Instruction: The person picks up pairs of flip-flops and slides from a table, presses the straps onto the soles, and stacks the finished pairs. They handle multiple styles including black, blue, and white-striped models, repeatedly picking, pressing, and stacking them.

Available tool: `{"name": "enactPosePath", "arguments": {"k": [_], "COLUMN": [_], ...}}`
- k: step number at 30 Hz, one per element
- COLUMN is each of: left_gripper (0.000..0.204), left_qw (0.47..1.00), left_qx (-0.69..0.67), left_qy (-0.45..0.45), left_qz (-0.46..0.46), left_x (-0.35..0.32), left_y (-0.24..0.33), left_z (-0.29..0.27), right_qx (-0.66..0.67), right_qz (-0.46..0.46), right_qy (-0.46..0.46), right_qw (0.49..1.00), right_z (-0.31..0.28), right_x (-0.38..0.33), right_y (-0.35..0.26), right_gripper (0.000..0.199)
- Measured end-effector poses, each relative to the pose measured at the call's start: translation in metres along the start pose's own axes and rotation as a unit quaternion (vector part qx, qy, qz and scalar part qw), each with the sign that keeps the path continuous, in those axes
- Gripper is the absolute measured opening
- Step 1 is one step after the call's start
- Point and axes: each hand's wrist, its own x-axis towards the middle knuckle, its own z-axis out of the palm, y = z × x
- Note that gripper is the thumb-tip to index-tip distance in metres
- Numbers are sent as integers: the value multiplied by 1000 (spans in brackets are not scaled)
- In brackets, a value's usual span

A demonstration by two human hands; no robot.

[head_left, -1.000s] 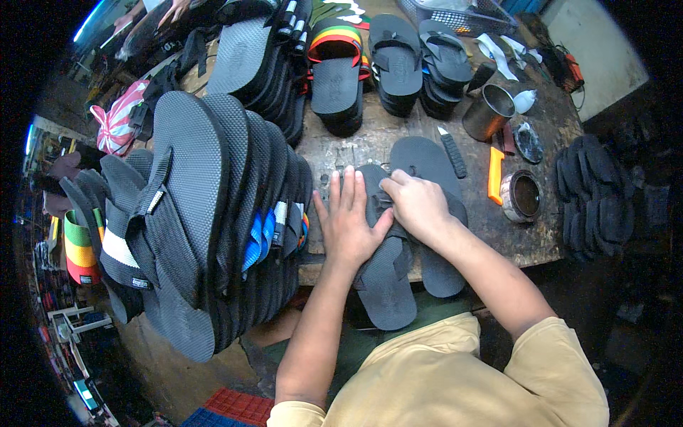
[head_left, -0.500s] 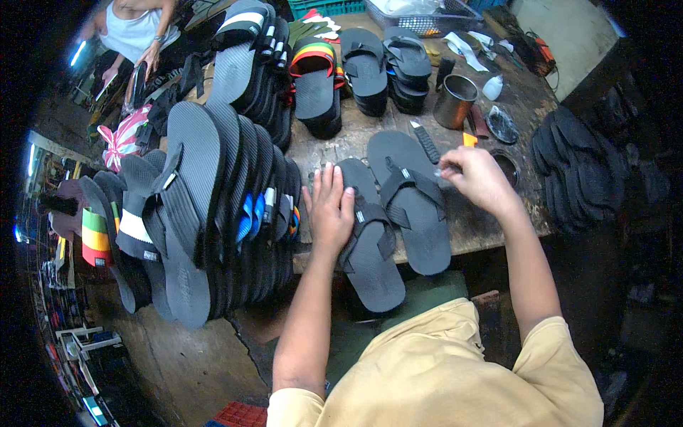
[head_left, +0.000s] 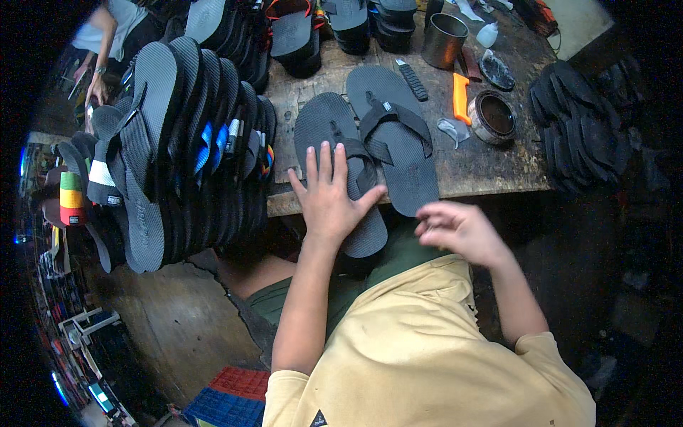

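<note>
Worn wooden bench [head_left: 491, 167] with two dark grey flip-flops lying side by side, both running long-ways from the far side toward the person. On the left flip-flop [head_left: 338, 171] the end nearest the person hangs well past the bench's near edge; the right flip-flop [head_left: 398, 135] just reaches over it too, straps up. Left hand [head_left: 329, 196] lies flat on the left one, fingers spread wide, holding nothing. Right hand [head_left: 459, 229] hovers off the bench near the edge, fingers loosely curled, can't tell if anything's in them. Room is tight: a big stack of flip-flops [head_left: 178, 149] crowds the left side, and an orange knife [head_left: 460, 97] and round tin [head_left: 493, 117] sit to the right.
</note>
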Motion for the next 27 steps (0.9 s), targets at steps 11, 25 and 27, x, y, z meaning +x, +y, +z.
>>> {"name": "enactPosePath", "arguments": {"k": [11, 25, 27], "left_gripper": [33, 25, 25], "left_qw": [978, 963, 963], "left_qx": [-144, -153, -150], "left_qy": [151, 214, 216], "left_qz": [-3, -62, -61], "left_x": [8, 25, 25], "left_y": [-25, -16, -17], "left_z": [25, 39, 40], "right_qx": [-124, -556, -566], "right_qz": [6, -356, -359], "right_qy": [92, 185, 184], "right_qw": [988, 728, 719], "right_z": [69, 88, 89], "right_x": [-6, 17, 18], "right_y": [48, 22, 21], "right_gripper": [35, 28, 27]}}
